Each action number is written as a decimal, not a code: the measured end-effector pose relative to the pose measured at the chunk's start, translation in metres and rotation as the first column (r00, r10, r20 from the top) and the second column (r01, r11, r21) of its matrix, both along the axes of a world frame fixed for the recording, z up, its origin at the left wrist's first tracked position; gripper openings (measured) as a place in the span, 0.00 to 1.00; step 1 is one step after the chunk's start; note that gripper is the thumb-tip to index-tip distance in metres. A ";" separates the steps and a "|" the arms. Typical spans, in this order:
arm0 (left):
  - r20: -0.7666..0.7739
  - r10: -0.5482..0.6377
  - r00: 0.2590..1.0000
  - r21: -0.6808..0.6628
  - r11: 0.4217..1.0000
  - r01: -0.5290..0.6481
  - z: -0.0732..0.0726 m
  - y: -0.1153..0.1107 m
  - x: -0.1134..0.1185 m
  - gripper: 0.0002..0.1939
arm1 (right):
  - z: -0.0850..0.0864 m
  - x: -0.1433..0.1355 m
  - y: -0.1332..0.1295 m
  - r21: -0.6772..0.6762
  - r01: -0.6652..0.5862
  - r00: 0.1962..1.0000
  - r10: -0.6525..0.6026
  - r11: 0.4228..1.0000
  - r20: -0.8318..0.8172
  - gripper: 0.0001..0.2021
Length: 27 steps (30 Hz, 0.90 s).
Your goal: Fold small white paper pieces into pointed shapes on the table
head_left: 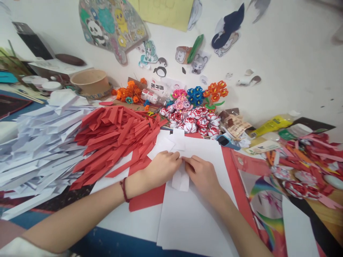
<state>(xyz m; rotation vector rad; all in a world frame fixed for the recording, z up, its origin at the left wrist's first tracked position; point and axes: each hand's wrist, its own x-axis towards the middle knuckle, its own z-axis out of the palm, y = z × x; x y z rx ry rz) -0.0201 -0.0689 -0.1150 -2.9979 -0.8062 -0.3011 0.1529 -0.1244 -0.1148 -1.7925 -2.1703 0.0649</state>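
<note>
My left hand [164,166], with a dark red cord at the wrist, is closed on the upper part of a small white paper strip [180,181]. Thumb and index finger of my right hand [200,173] pinch the same strip from the right, and the fingertips of both hands nearly meet. The strip's lower end lies over a stack of large white sheets [198,214]. Just beyond my left hand are small white paper pieces [161,145]. Red paper [150,196] shows under my left wrist.
Piles of folded white strips [48,142] and red strips [120,135] spread at the left. Red-and-white paper flowers [202,119] sit at the back, near a smartwatch [224,140]. Red and pink scraps [316,153] lie at the right. A beige bowl [89,82] stands back left.
</note>
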 end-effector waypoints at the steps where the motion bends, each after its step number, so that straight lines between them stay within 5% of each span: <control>1: 0.001 0.001 1.000 0.000 1.000 -0.001 0.001 0.000 0.000 0.04 | 0.000 0.000 0.000 -0.007 0.000 1.000 0.000 1.000 0.003 0.14; 17: -0.031 -0.013 0.999 0.002 1.000 0.013 0.007 -0.002 0.000 0.05 | -0.003 -0.002 -0.002 0.117 -0.023 0.999 0.017 0.993 0.045 0.14; 27: -0.020 -0.023 1.000 0.010 1.000 0.023 0.002 -0.001 0.000 0.07 | 0.006 -0.003 -0.002 -0.030 -0.014 0.993 0.018 0.999 0.116 0.14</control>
